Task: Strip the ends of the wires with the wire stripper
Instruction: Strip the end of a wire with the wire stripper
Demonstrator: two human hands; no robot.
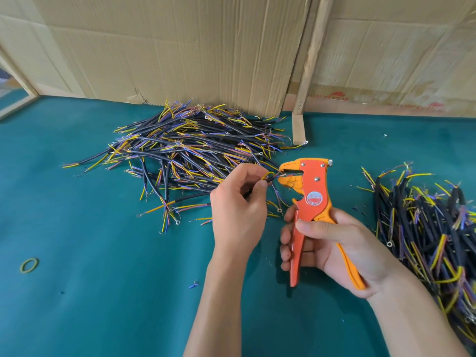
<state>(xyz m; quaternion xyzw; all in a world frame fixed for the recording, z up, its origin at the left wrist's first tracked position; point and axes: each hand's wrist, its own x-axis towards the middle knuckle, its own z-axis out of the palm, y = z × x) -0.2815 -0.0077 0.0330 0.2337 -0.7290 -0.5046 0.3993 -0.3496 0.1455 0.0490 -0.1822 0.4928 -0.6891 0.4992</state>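
Wire (268, 179) pinched by left hand (238, 202) enters stripper (309, 194).

Left hand (238, 210): bare, no glove, no ring or band in view.
Right hand (332, 247): bare, no glove; short, plain nails on the thumb and fingers.
Forearms: both bare from wrist to the frame's lower edge; no sleeve or cuff shows.
Wrists: seemingly no watch or strap, though the right wrist's underside is hidden.
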